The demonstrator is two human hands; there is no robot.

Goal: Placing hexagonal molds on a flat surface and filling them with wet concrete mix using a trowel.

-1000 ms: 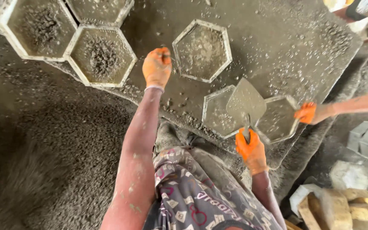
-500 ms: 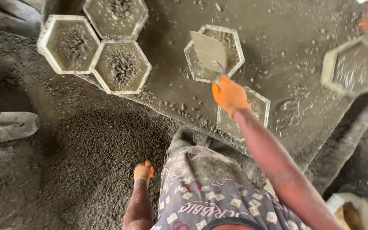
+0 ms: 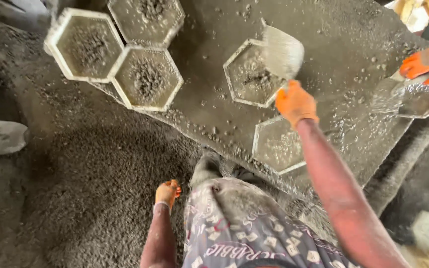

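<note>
Head view: trowel (image 3: 281,52) in right grip (image 3: 295,103)

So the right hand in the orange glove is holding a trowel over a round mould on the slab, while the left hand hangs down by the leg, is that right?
Not quite: the mould is hexagonal, not round. The head view shows its six straight sides. The rest stands: the right hand in the orange glove holds the trowel over it on the slab, and the left hand hangs by the leg.

The orange-gloved right hand (image 3: 295,103) holds a flat steel trowel (image 3: 282,51) over a grey hexagonal concrete-filled mould (image 3: 250,74), while the left hand (image 3: 167,192) hangs beside the patterned trousers (image 3: 254,233).
</note>
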